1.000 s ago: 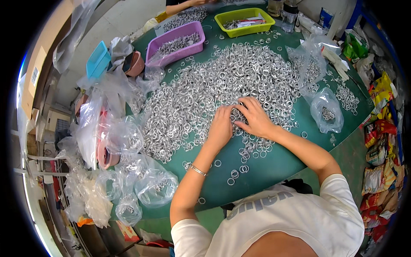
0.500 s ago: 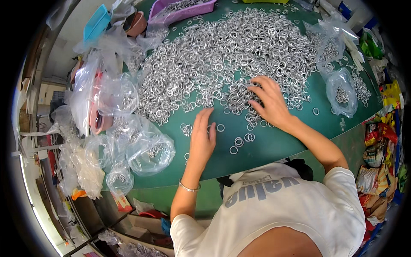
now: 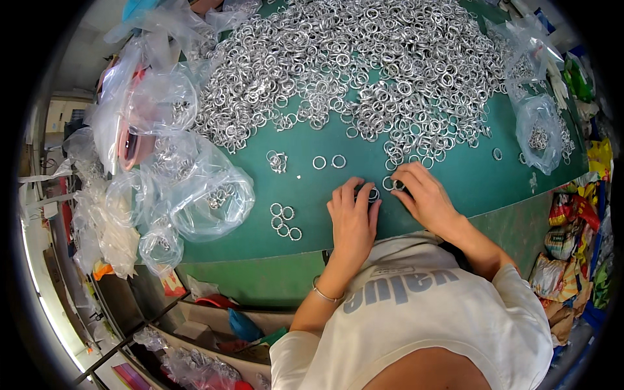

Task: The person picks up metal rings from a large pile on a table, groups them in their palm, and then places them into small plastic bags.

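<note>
Near the front edge of the green table, my left hand [image 3: 351,218] bends its fingers and thumb round a silver metal ring [image 3: 374,194]. Close to its right, my right hand [image 3: 426,198] pinches another ring [image 3: 398,186] between thumb and fingers, partly hidden by the fingertips. A loose ring [image 3: 388,183] lies at those fingertips. Left of my left hand is a small cluster of rings [image 3: 284,221] lying flat. Farther back are two single rings [image 3: 329,162] and a little stack of rings [image 3: 277,162]. The large heap of rings [image 3: 364,62] spreads behind both hands.
Clear plastic bags [image 3: 214,201] with rings inside crowd the table's left side, around a pink container [image 3: 133,149]. Another clear bag [image 3: 539,133] stands at the right end. Colourful packages [image 3: 562,240] line the far right. Shelving [image 3: 214,325] with bags sits below the table.
My right hand has drawn back from the heap toward the front edge. My left hand has moved right, beside it, uncovering the ring cluster. The view has shifted nearer the table's front.
</note>
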Tool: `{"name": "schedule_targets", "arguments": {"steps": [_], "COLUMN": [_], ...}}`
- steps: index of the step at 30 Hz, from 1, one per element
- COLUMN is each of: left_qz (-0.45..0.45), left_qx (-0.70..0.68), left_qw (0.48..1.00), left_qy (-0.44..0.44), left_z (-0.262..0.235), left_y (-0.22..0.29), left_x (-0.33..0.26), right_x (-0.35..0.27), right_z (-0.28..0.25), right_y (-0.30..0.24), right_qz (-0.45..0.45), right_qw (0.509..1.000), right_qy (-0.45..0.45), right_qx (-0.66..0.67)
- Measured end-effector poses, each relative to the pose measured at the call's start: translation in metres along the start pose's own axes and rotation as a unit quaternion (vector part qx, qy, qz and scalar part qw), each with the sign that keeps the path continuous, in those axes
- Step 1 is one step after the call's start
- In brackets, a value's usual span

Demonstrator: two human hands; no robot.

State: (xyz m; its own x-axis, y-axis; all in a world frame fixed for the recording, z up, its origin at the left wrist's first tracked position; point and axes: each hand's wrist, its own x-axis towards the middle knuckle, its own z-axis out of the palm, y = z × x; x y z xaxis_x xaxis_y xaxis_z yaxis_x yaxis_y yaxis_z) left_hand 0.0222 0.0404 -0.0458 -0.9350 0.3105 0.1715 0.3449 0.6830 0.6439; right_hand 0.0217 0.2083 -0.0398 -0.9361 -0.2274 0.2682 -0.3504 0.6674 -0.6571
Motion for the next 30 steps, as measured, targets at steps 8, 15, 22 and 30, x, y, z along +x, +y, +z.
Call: {"name": "schedule_targets", "arguments": {"steps": [8,15,22,30], "left_qz": [0.037,-0.063,-0.303,-0.281], "left_qx": [-0.029,-0.201,-0.817,-0.853], "left_qw": [0.999,0.974,0.471,0.412], "left_qy": [0.027,0.08,0.133,0.156], "left_z": [0.002,0.0,-0.042,-0.07], "left_y": [-0.006,-0.004,-0.035,-0.042], "left_x": [0.004,0.005,-0.008,-0.061], "right_x": [0.009,0.008,0.035,0.075], "right_z": [-0.001,0.01,0.005,0.054], "right_y": [-0.008,-0.004,-0.011,-0.03], "right_qz": [0.045,0.02,0.317,0.013], "right_qw": [0.996,0.999,0.743,0.998], "right_qy": [-0.076,0.03,-0.028,-0.023], "right_qx": [-0.025,0.015,0.589,-0.062]}}
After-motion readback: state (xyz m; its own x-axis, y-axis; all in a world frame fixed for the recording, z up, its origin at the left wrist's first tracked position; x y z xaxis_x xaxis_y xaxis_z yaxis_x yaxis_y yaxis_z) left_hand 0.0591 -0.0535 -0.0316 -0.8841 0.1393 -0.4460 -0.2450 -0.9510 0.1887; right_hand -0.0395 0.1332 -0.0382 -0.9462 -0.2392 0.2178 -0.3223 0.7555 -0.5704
